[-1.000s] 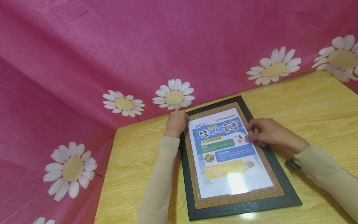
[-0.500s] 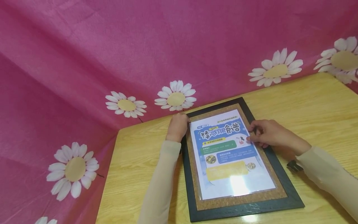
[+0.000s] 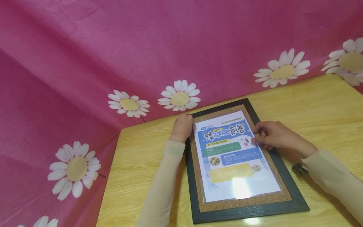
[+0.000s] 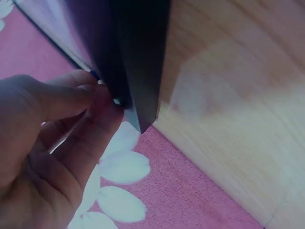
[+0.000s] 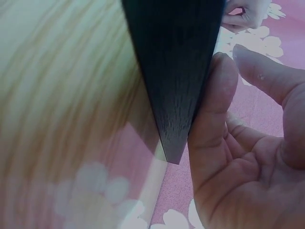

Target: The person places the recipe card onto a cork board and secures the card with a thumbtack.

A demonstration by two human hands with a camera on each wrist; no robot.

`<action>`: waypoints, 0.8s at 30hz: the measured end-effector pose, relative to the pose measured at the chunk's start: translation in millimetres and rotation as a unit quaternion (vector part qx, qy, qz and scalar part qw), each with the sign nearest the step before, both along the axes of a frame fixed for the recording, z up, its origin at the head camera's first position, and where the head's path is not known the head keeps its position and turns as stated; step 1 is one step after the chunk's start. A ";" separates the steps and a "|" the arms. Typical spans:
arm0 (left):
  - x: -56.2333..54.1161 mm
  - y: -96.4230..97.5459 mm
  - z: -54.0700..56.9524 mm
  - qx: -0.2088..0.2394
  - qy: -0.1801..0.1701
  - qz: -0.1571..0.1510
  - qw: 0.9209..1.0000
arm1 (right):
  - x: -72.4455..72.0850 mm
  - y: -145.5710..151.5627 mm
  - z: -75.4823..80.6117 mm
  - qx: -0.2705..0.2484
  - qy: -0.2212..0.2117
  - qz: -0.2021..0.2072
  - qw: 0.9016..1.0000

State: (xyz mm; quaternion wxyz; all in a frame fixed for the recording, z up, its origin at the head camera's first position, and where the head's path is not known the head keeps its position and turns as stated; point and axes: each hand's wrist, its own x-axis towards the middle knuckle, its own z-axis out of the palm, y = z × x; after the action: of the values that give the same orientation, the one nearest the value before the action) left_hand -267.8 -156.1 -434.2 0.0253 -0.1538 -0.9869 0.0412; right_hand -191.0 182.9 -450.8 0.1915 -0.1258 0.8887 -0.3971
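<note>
A black-framed cork board (image 3: 244,204) lies at a slant on the wooden table, with a glossy printed sheet (image 3: 235,154) in a clear cover on it. At the sheet's upper left corner is my left hand (image 3: 182,126). In the left wrist view, this hand's thumb and forefinger pinch a small dark blue thing (image 4: 94,75), mostly hidden by the fingertips. My right hand (image 3: 276,135) rests at the board's right side, its thumb at the sheet's edge. The right wrist view shows its forefinger along the black frame (image 5: 176,95), with a gap between thumb and forefinger.
A pink cloth (image 3: 175,47) printed with white daisies hangs behind and left of the wooden table (image 3: 139,157). A small dark object (image 3: 300,169) shows by the right cuff. Light glares off the sheet's lower part.
The head view has shifted slightly. My left hand has turned a little at the sheet's upper left corner; the right hand, board and sheet keep their places.
</note>
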 end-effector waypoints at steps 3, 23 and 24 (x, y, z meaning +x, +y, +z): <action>0.1 -4.5 2.9 0.036 -0.037 0.011 0.999 | 0.0 -0.6 -1.1 0.003 0.002 -0.002 1.000; 69.3 -67.0 13.2 0.282 0.004 0.024 0.959 | -0.9 -0.8 -5.0 0.002 0.017 0.003 1.000; 73.6 -69.4 13.1 0.283 0.004 0.026 0.959 | -1.1 -0.3 -5.2 0.001 0.017 0.003 1.000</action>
State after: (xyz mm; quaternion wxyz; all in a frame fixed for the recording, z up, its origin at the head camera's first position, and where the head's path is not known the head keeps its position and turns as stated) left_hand -194.2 -225.6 -421.1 0.0706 -0.1149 -0.9616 -0.2389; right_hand -192.1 182.6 -455.9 0.1777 -0.1353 0.8920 -0.3930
